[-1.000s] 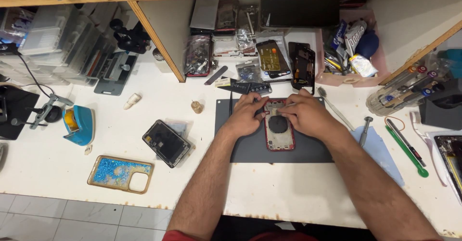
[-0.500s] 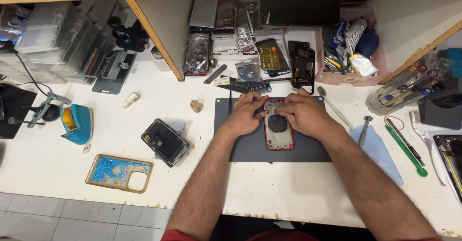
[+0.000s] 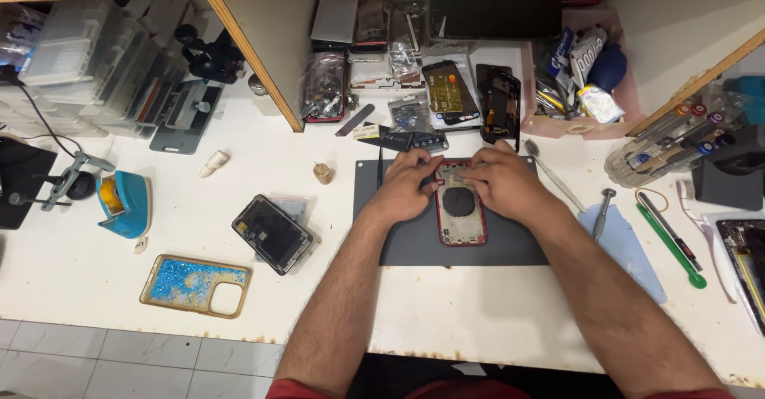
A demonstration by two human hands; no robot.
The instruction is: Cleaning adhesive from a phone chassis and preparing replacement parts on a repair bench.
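Note:
A red phone frame (image 3: 460,217), its back open and a dark round coil showing, lies on a dark grey work mat (image 3: 510,244). My left hand (image 3: 405,185) rests on the frame's upper left edge, fingers pressed on its top. My right hand (image 3: 500,182) covers the upper right corner, fingertips meeting the left hand's over the top of the frame. What is under the fingertips is hidden.
A detached black screen (image 3: 272,233) and a blue glitter phone case (image 3: 195,284) lie to the left. A screwdriver (image 3: 602,210), a blue sheet (image 3: 625,249) and green tools (image 3: 673,244) lie to the right. Phone parts fill the shelf (image 3: 446,88) behind the mat.
Both hands stay on the top of the red frame; the fingers shift only slightly.

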